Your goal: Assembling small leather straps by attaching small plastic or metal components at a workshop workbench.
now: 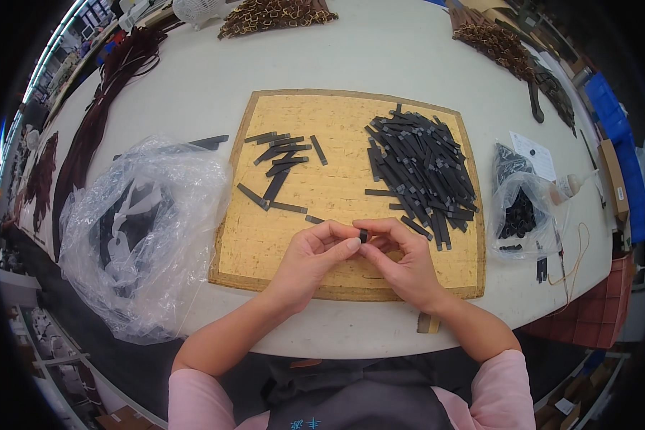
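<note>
Head view, one entry per item.

1. Small black strap piece (pixel 363 236): we hold it over the near edge of the cork board (pixel 351 115), pinched from both sides. We judge it light, thin and pliable, best taken by its ends between thumb and forefinger, and easy to drop.
2. Left hand (pixel 309 261): its fingers (pixel 351 244) are pressed onto the piece's left end.
3. Right hand (pixel 403 259): its fingers curl in and pinch the right end; both hands meet at the piece.
4. Large heap of black strips (pixel 419 168): on the board's right half, close beyond the right hand.
5. Scattered black strips (pixel 279 168): few, on the board's left half, well apart from the heap.
6. Clear plastic bag (pixel 140 229): bulky, at the counter's (pixel 380 57) left edge, just beside the board.
7. Smaller bag of black parts (pixel 517 204): toward the right edge.
8. Brown leather pieces (pixel 276 14): at the far edge.

Open room: bare board lies between strips and heap; bare counter lies between board and far edge.
</note>
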Demonstrator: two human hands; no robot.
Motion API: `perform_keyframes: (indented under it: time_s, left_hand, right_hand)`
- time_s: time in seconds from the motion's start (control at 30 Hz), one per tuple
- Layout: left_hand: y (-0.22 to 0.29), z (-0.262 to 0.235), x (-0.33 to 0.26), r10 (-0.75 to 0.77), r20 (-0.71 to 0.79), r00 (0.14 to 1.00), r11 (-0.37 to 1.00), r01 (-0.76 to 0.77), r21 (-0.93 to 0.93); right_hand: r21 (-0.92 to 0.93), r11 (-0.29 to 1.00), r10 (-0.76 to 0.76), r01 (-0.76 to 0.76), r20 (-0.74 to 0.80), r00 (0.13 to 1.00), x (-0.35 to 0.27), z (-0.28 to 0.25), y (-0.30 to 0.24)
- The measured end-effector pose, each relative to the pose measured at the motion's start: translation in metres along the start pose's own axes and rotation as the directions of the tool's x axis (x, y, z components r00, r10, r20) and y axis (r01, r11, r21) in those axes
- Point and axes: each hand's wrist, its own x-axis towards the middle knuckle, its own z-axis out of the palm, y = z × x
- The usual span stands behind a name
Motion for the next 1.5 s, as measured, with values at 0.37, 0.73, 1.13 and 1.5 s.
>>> perform_keyframes:
  time_s: [0.37, 0.73, 1.13, 1.5]
  left_hand:
    - [-0.003, -0.003, -0.001, 0.04, -0.01, 0.999, 0.999, -0.039, 0.003]
    - [-0.001, -0.001, 0.003, 0.023, -0.012, 1.0, 0.999, -0.023, 0.038]
    - [-0.023, 0.001, 0.004, 0.232, 0.021, 0.972, 0.954, -0.232, 0.191]
    - [-0.011, -0.003, 0.003, 0.191, 0.028, 0.981, 0.978, -0.193, 0.082]
  right_hand:
    - [-0.03, 0.999, -0.036, 0.037, 0.015, 0.999, 0.001, 0.004, -0.001]
    - [-0.063, 0.996, -0.065, 0.063, -0.019, 0.998, 0.003, 0.004, 0.003]
    - [-0.296, 0.946, -0.167, 0.133, -0.089, 0.982, -0.002, 0.014, -0.002]
    - [-0.244, 0.958, -0.171, 0.153, -0.053, 0.984, 0.004, 0.017, -0.004]
